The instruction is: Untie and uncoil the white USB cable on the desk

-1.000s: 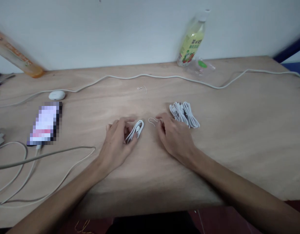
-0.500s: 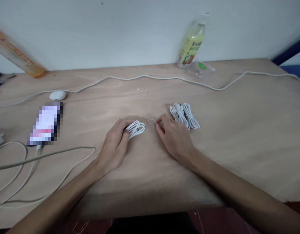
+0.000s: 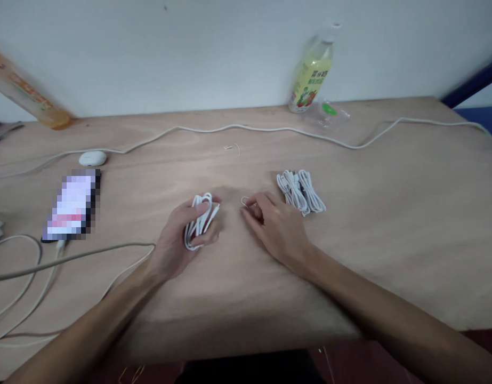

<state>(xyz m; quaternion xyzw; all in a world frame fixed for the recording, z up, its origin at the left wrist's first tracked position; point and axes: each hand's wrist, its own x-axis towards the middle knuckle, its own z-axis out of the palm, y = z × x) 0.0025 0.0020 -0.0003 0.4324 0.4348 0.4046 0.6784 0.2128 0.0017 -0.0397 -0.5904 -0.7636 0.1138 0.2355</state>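
Fingers of the left hand [image 3: 177, 230] clamp a coil [image 3: 198, 226], seemingly untied; those of the right hand [image 3: 278, 226] pinch a tie [image 3: 244, 198]. Bundles [image 3: 304, 195] at that hand's one o'clock look done.

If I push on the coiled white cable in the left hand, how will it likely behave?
The coiled white cable will probably flex rather than resist, since its thin strands curve in loose loops. It may spread if the left hand relaxes: no tie shows around it. It's likely light, being slim cord.
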